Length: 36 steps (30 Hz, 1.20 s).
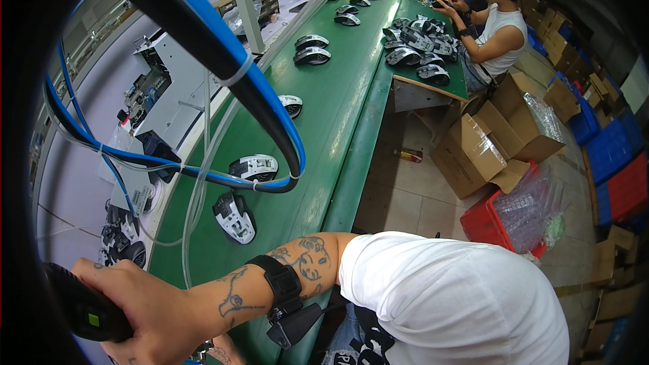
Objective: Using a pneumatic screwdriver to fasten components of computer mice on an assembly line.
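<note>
My right hand (pixel 145 307) reaches across to the lower left, its tattooed forearm banded by a black wrist strap. Its fingers are wrapped round a black, rounded hand-held thing (pixel 91 307) with a small green square; the picture's dark rim cuts off part of it. Only a bit of my left hand (pixel 226 351) shows at the lower edge, beneath the right forearm, its fingers hidden. Beside it is a small metal part I cannot make out. A part-built white-and-black computer mouse (pixel 234 218) lies on the green belt (pixel 304 142) beyond my forearm, with another mouse (pixel 253 167) behind it.
Blue and black hoses (pixel 250 88) hang over the belt. More mice (pixel 311 55) sit farther along it. Two co-workers (pixel 497 34) sit by a heap of mice (pixel 419 40). A machine (pixel 176 88) stands left; cartons (pixel 473 152) and a red crate (pixel 490 220) are right.
</note>
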### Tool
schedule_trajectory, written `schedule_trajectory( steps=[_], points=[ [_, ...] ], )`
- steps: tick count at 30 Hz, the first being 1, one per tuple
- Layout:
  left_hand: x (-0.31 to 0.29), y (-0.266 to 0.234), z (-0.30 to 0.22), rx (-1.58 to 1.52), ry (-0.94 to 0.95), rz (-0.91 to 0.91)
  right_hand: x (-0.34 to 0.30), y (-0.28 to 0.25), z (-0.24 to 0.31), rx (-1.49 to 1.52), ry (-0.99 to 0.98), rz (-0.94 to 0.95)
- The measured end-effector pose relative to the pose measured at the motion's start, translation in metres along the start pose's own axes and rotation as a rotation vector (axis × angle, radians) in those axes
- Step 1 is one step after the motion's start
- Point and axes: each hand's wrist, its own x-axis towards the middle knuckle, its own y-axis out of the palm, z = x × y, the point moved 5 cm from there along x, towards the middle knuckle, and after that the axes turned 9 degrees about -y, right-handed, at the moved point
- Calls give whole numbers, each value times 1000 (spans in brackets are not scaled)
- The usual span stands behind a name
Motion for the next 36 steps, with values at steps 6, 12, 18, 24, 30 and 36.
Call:
schedule_trajectory(
  steps=[6,12,18,24,30,36],
  points=[
    [7,10,-4,-30,0,0,3,-7,8,-47,35,25],
    [-32,-43,21,43,-95,-43,0,11,3,-13,77,5],
    [21,-84,-156,41,-24,139,-11,-10,11,-77,198,10],
    [23,-157,-154,167,-365,24,-1,-30,15,-51,108,176],
    [-70,-241,-77,537,-885,166,3,-29,3,-24,73,250],
    [-55,-252,-57,282,-734,-39,1,-4,18,-108,246,-117]
  ],
)
